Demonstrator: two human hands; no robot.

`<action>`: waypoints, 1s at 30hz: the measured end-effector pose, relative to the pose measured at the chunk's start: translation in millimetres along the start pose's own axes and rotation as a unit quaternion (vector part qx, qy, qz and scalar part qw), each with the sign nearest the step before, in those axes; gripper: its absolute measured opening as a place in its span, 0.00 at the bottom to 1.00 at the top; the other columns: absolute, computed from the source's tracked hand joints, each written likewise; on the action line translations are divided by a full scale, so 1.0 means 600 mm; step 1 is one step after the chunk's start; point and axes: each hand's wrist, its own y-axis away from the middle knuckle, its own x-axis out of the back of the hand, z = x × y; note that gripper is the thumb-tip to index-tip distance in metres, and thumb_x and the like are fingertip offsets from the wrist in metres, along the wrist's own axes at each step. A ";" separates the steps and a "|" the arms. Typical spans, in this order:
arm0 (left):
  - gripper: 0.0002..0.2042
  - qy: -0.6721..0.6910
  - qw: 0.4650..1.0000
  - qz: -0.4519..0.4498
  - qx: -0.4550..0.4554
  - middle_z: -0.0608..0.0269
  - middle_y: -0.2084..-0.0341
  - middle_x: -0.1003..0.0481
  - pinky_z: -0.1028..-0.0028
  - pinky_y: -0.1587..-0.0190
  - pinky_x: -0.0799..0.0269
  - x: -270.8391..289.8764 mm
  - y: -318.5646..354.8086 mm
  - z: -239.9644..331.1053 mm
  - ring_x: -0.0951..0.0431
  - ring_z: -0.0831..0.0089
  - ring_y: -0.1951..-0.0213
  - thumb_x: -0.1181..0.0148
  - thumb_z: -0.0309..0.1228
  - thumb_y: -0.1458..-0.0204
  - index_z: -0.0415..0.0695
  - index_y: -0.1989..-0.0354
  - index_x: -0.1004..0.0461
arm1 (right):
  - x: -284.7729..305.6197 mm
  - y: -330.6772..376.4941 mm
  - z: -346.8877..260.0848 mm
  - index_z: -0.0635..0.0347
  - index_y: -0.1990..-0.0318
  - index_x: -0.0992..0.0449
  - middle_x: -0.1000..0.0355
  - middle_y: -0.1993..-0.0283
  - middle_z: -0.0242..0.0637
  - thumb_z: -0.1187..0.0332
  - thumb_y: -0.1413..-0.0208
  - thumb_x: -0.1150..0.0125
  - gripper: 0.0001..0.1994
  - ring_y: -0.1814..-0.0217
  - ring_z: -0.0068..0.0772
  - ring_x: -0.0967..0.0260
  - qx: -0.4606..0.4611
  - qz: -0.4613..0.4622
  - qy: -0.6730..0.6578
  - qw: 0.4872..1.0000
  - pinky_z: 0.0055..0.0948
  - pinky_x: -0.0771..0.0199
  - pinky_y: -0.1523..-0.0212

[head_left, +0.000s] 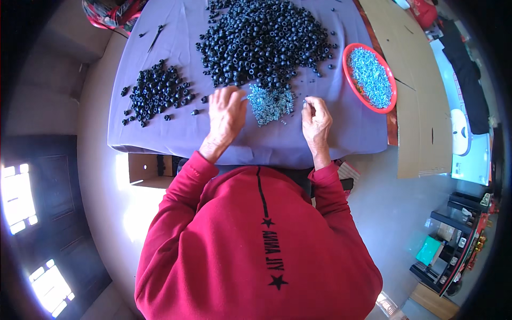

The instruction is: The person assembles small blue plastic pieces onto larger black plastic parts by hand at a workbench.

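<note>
A large heap of round black hollow caps (261, 40) covers the far middle of the table. Against its near edge lies a small pile of tiny silvery-blue pieces (271, 104). My left hand (228, 114) is by the near left edge of the heap, its fingers curled downward; whatever they hold is hidden. To the right of the tiny pieces, my right hand (317, 120) pinches a small silvery piece (305, 101) between thumb and forefinger. On the left is a smaller pile of black parts (157, 92), with a few loose ones between it and my left hand.
A red oval basin (394, 96) full of silvery-blue pieces stands at the table's right side. The table wears a purple-grey cloth (346, 130). A thin dark pointed tool (156, 37) lies far left. Flat cardboard (426, 122) flanks the right edge; a cardboard box (140, 169) sits below left.
</note>
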 end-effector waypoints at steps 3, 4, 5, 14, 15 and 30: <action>0.09 0.044 0.999 -0.011 -0.023 0.63 0.73 0.31 0.67 0.65 0.38 -0.033 -0.016 0.032 0.31 0.64 0.69 0.37 0.28 0.61 0.45 0.71 0.28 | -0.003 0.001 -0.001 0.64 0.66 0.29 0.30 0.69 0.40 0.81 0.54 0.46 0.07 0.70 0.33 0.31 0.007 0.011 -0.007 1.000 0.27 0.30 0.68; 0.09 0.020 0.999 -0.026 -0.008 0.63 0.75 0.32 0.67 0.66 0.39 -0.041 -0.021 0.046 0.31 0.64 0.70 0.37 0.32 0.61 0.46 0.72 0.28 | -0.004 0.001 -0.001 0.65 0.66 0.28 0.29 0.70 0.38 0.82 0.53 0.46 0.06 0.71 0.25 0.30 0.019 0.018 -0.002 1.000 0.22 0.31 0.69; 0.09 0.000 0.999 -0.039 -0.005 0.63 0.76 0.32 0.67 0.67 0.40 -0.051 -0.026 0.056 0.32 0.64 0.70 0.37 0.34 0.61 0.46 0.73 0.29 | -0.004 0.000 -0.003 0.65 0.66 0.28 0.29 0.70 0.38 0.82 0.53 0.46 0.06 0.71 0.25 0.30 0.019 0.019 -0.004 1.000 0.22 0.31 0.69; 0.08 0.032 0.998 -0.058 -0.014 0.62 0.76 0.33 0.66 0.66 0.40 -0.077 -0.040 0.063 0.32 0.63 0.69 0.37 0.33 0.61 0.47 0.73 0.28 | -0.001 0.003 0.012 0.64 0.65 0.28 0.29 0.71 0.36 0.78 0.49 0.46 0.04 0.75 0.23 0.32 0.018 0.055 -0.003 0.998 0.22 0.32 0.73; 0.08 0.063 0.996 -0.055 -0.009 0.65 0.74 0.29 0.71 0.66 0.36 -0.070 -0.043 0.061 0.29 0.71 0.69 0.37 0.28 0.60 0.45 0.70 0.27 | 0.000 0.003 0.011 0.64 0.66 0.28 0.30 0.72 0.35 0.79 0.50 0.46 0.04 0.75 0.21 0.33 -0.006 0.054 -0.023 0.998 0.21 0.33 0.73; 0.09 0.748 0.548 -0.183 0.326 0.62 0.67 0.28 0.76 0.62 0.34 -0.007 -0.027 0.080 0.29 0.76 0.69 0.43 0.28 0.50 0.40 0.60 0.28 | 0.010 -0.001 0.000 0.62 0.64 0.27 0.32 0.72 0.30 0.80 0.50 0.51 0.08 0.76 0.15 0.38 -0.075 0.021 -0.130 0.988 0.17 0.35 0.74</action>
